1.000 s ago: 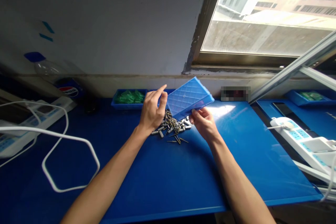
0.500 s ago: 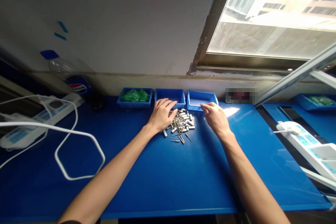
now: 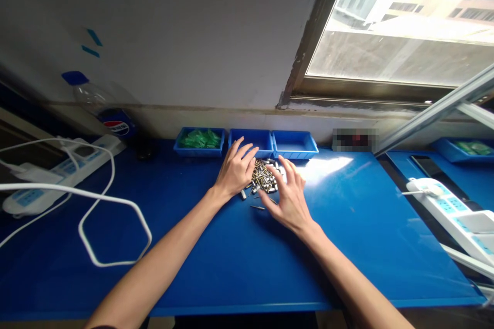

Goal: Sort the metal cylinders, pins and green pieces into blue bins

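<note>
Between my two hands lies a pile of small metal parts (image 3: 264, 176), a mix of thin brass-and-silver pins and short silvery cylinders. My left hand (image 3: 234, 169) rests at the pile's left side, fingers spread toward the middle blue bin (image 3: 263, 150). Over the right edge of the pile hovers my right hand (image 3: 287, 193), its thumb and fingers apart and nothing visible in them. It covers part of the heap. One loose pin (image 3: 257, 207) lies in front of the pile. Behind my right hand stands the right blue bin (image 3: 295, 153).
A blue bin (image 3: 198, 152) with green plastic packets stands left in the row. Farther left are a Pepsi bottle (image 3: 116, 126), a power strip (image 3: 23, 200) and a looped white cable (image 3: 148, 231). Another power strip (image 3: 450, 203) and a metal frame bar (image 3: 432, 113) are at the right.
My right hand has come from the front edge of the right bin down and left to the pile, and its closed fingers have opened. The right bin has shifted slightly left.
</note>
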The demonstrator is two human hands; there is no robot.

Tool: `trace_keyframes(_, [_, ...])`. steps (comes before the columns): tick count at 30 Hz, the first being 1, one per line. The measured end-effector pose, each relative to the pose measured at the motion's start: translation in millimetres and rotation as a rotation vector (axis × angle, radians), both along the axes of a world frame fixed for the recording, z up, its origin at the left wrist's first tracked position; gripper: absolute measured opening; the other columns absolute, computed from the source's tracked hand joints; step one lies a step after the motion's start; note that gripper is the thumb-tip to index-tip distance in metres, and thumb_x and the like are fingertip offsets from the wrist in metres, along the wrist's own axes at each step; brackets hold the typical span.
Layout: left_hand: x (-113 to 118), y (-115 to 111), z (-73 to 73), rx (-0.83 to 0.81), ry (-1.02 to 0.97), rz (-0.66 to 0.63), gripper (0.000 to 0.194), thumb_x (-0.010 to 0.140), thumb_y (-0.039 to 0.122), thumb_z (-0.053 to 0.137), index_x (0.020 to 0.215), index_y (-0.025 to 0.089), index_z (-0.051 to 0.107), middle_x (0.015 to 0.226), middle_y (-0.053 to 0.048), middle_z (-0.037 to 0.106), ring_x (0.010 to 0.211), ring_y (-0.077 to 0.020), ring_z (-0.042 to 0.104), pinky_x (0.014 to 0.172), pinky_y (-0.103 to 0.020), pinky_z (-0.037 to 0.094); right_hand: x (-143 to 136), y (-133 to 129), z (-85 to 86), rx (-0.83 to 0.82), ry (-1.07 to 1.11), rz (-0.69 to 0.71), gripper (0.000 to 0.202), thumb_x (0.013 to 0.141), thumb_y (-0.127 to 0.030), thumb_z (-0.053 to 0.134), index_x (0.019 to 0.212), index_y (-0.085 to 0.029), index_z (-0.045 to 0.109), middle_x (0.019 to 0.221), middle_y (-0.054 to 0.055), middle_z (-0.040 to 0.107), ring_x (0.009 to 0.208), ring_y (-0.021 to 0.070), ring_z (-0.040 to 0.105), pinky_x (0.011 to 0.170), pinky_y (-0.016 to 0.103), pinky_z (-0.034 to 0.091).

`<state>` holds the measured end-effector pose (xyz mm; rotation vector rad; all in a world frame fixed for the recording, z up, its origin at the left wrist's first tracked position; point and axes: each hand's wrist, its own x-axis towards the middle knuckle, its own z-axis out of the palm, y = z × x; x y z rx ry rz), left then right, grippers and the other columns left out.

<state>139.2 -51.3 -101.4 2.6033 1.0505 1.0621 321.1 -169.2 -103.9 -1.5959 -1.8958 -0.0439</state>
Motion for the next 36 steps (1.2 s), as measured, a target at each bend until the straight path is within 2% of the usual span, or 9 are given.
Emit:
trace_keyframes(4, [-15.3, 2.5, -9.5, 0.016, -0.023, 0.041, 0.043, 0.104, 0.011, 0.043, 0.138, 0.011, 0.07, 0.144, -0.015, 0.066, 0.156, -0.0334, 0.039, 0.127, -0.055, 0.044, -19.4, -1.9, -6.5, -0.038, -0.237, 0.217, 0.082, 0.09, -0.065, 0.071, 0.161, -0.032, 0.047, 0.177, 0.014, 0.027, 0.163, 0.0455, 0.021, 0.127, 0.07, 0.021])
trace_keyframes(11, [-51.0, 5.6, -8.5, 0.06, -0.157, 0.105, 0.043, 0.101, 0.004, 0.04, 0.122, 0.015, 0.075, 0.127, -0.013, 0.073, 0.135, -0.0289, 0.057, 0.118, -0.052, 0.052, -15.2, 38.2, -10.9, 0.122, -0.295, 0.315, 0.067, 0.093, -0.064, 0.069, 0.145, -0.023, 0.061, 0.168, 0.021, 0.041, 0.158, 0.0411, 0.034, 0.126, 0.064, 0.026])
trace_keyframes(17, [-82.0, -4.3, 3.4, -0.003, -0.207, 0.163, 0.036, 0.101, 0.007, 0.044, 0.113, 0.016, 0.077, 0.117, -0.011, 0.076, 0.115, -0.0253, 0.067, 0.106, -0.044, 0.056, -13.7, 51.4, -10.6, 0.197, -0.222, 0.373, 0.049, 0.093, -0.056, 0.072, 0.127, -0.021, 0.067, 0.141, 0.02, 0.064, 0.132, 0.0379, 0.057, 0.108, 0.056, 0.042])
trace_keyframes(21, [-103.6, -8.3, 1.7, -0.141, -0.234, 0.198, 0.031, 0.1, 0.009, 0.049, 0.11, 0.017, 0.077, 0.111, -0.009, 0.078, 0.105, -0.0227, 0.073, 0.097, -0.038, 0.058, -21.6, 64.3, 4.5, 0.208, -0.174, 0.39, 0.015, 0.1, -0.035, 0.063, 0.102, -0.021, 0.07, 0.106, 0.011, 0.074, 0.1, 0.0288, 0.063, 0.089, 0.046, 0.046])
trace_keyframes(23, [-112.6, -9.2, -2.3, -0.22, -0.248, 0.22, 0.028, 0.1, 0.011, 0.051, 0.107, 0.018, 0.077, 0.106, -0.007, 0.079, 0.098, -0.0215, 0.075, 0.09, -0.034, 0.06, -33.6, 79.3, 16.4, 0.192, -0.178, 0.38, 0.016, 0.103, -0.032, 0.061, 0.094, -0.022, 0.069, 0.095, 0.009, 0.074, 0.092, 0.0269, 0.061, 0.085, 0.044, 0.045])
trace_keyframes(25, [-119.4, -9.8, -7.0, -0.28, -0.259, 0.247, 0.026, 0.099, 0.011, 0.053, 0.104, 0.019, 0.077, 0.102, -0.006, 0.08, 0.092, -0.0206, 0.076, 0.084, -0.032, 0.06, -50.4, 98.5, 27.8, 0.181, -0.183, 0.358, 0.017, 0.104, -0.033, 0.06, 0.103, -0.022, 0.072, 0.1, 0.01, 0.074, 0.098, 0.0283, 0.061, 0.088, 0.044, 0.046])
trace_keyframes(28, [-124.9, -10.8, -12.3, -0.335, -0.249, 0.266, 0.025, 0.099, 0.011, 0.055, 0.102, 0.02, 0.078, 0.101, -0.006, 0.081, 0.091, -0.0209, 0.077, 0.083, -0.032, 0.06, -77.1, 128.9, 37.3, 0.121, -0.266, 0.377, 0.029, 0.102, -0.037, 0.065, 0.125, -0.021, 0.072, 0.125, 0.014, 0.07, 0.115, 0.0329, 0.058, 0.093, 0.046, 0.047])
trace_keyframes(32, [-125.2, -11.7, -13.9, -0.343, -0.202, 0.274, 0.026, 0.099, 0.011, 0.054, 0.104, 0.019, 0.078, 0.103, -0.007, 0.081, 0.094, -0.0222, 0.077, 0.088, -0.034, 0.061, -98.5, 160.6, 31.0, 0.025, -0.376, 0.422, 0.019, 0.099, -0.035, 0.071, 0.106, -0.021, 0.081, 0.122, 0.016, 0.068, 0.113, 0.0351, 0.055, 0.092, 0.048, 0.048])
trace_keyframes(36, [-123.0, -12.8, -13.1, -0.309, -0.158, 0.268, 0.026, 0.099, 0.013, 0.055, 0.105, 0.018, 0.079, 0.104, -0.01, 0.081, 0.097, -0.0248, 0.076, 0.095, -0.04, 0.061, -100.7, 171.1, 21.1, 0.049, -0.188, 0.488, 0.023, 0.101, -0.034, 0.067, 0.093, -0.023, 0.085, 0.105, 0.012, 0.07, 0.1, 0.0302, 0.056, 0.09, 0.048, 0.051])
